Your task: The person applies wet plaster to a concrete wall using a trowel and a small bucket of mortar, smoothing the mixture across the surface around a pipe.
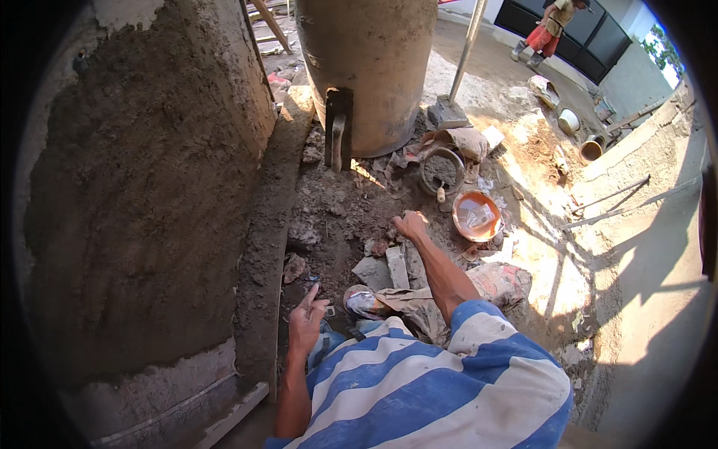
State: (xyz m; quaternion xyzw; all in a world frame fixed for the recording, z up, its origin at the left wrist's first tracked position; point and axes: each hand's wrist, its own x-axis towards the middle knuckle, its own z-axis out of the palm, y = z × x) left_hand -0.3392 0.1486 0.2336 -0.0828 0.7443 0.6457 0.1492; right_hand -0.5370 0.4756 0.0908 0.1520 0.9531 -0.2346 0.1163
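My left hand [305, 323] hovers low by my knee, its index finger stretched out and nothing visible in it. Farther forward, my right hand [410, 224] is closed over the rubble; whatever it may hold is hidden. Just beyond the right hand lies a dark bucket [429, 182] of grey mortar, with a trowel [441, 195] whose wooden handle points toward me. To its right is an orange basin [458, 218] with clear plastic and murky liquid inside. A plastering float [338, 135] leans upright against the round column [366, 67].
A rough plastered wall [142, 209] rises at left, with a mortar-covered plank [262, 247] along its foot. Broken blocks [398, 267] and torn cement sacks [501, 284] lie near my knees. A metal pole [468, 49] stands behind. Another person [550, 30] walks at far right.
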